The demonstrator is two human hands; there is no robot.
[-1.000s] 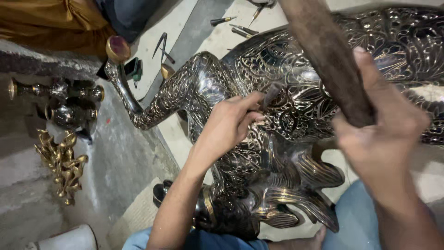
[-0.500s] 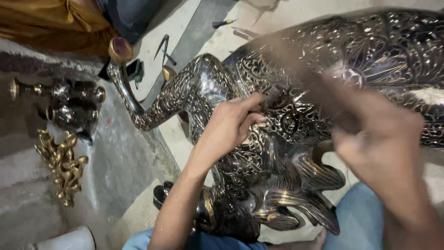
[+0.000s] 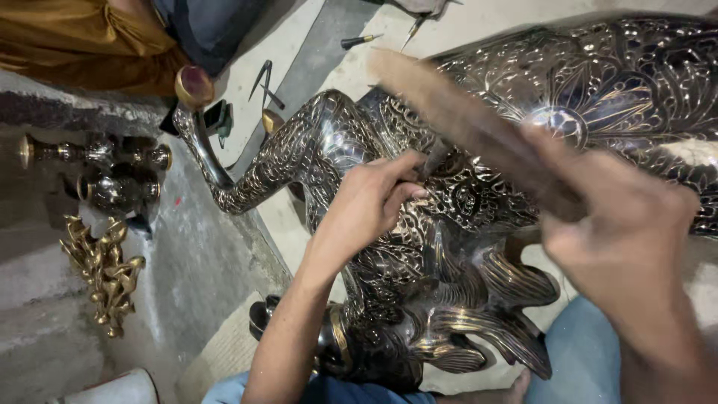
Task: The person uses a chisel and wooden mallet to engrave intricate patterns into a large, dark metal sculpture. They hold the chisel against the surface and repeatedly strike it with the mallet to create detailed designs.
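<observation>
Head view. Around engraved metal bird statue [image 3: 479,224]: small brass figures [image 3: 101,273] and dark metal vases [image 3: 112,176] on concrete ledge well left of its neck; loose hand tools [image 3: 265,82] on floor above neck; another person's orange cloth [image 3: 82,45] at upper left. Open floor strip runs left of neck. My left hand [image 3: 370,206] pinches small chisel [image 3: 436,158], tip touching statue's chest. My right hand [image 3: 621,232] clamped on wooden mallet [image 3: 464,120], blurred, above statue's body, just right of chisel.
</observation>
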